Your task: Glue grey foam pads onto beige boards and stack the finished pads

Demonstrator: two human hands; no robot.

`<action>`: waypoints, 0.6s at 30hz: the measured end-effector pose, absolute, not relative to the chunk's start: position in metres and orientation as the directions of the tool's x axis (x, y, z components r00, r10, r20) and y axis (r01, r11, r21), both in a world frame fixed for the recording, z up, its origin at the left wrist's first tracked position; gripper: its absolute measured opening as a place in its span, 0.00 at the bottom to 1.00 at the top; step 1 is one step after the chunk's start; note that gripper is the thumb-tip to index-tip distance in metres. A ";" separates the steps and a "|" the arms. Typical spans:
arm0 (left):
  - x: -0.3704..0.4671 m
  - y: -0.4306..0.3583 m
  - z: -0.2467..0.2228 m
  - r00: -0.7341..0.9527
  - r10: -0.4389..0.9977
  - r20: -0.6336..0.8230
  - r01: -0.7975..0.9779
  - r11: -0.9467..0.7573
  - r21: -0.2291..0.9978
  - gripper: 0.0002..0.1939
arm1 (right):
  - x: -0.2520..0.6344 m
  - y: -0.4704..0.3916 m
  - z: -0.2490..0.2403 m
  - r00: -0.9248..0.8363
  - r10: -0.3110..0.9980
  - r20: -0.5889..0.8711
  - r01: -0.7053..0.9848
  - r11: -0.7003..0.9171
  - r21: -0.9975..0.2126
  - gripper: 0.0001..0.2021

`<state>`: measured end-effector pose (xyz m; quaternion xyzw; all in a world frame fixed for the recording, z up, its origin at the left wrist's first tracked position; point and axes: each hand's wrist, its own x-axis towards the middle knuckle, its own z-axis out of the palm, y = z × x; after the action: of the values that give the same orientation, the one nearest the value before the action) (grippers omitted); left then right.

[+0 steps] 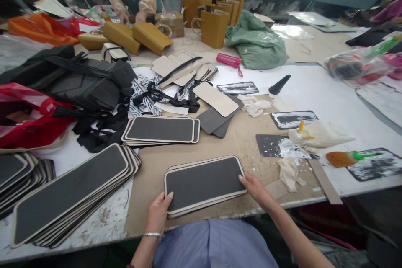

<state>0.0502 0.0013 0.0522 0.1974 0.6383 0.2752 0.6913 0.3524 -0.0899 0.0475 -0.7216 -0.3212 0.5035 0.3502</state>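
A dark grey rounded panel with a cream border (pixel 205 184) lies near the table's front edge, with at least one more like it beneath. My left hand (pixel 158 211) pinches its lower left corner, thumb on top. At its right end, my right hand (pixel 254 186) grips the edge between thumb and fingers. Behind it sits a small stack of similar panels (pixel 161 129). To the left, a long fanned stack (pixel 72 188) reaches toward the front edge. Plain grey pieces and a cream piece (pixel 216 99) overlap farther back.
Glue-smeared panels (pixel 282 145), an orange bottle (pixel 341 158) with a green nozzle and a glue bag (pixel 317 134) lie to the right. Black bundles (pixel 94 79) fill the left. Across the table, a person's hands (pixel 141 16) are near mustard cases (pixel 152 37).
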 end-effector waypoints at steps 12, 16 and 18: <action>0.054 -0.001 0.060 0.005 0.629 -0.778 -0.151 0.769 0.621 0.10 | 0.351 -0.089 0.046 0.281 0.796 -0.536 0.108 -0.581 -0.807 0.23; 0.058 -0.001 0.072 0.051 0.637 -0.769 -0.195 0.762 0.618 0.14 | 0.349 -0.088 0.044 0.341 0.795 -0.502 0.159 -0.575 -0.802 0.21; 0.060 -0.001 0.073 0.056 0.640 -0.766 -0.202 0.759 0.619 0.16 | 0.349 -0.088 0.039 0.378 0.796 -0.473 0.213 -0.572 -0.792 0.19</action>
<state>0.0598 -0.0011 0.0728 0.1769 0.6185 0.2987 0.7049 0.3491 -0.0881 0.0394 -0.7639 -0.3301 0.4497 0.3244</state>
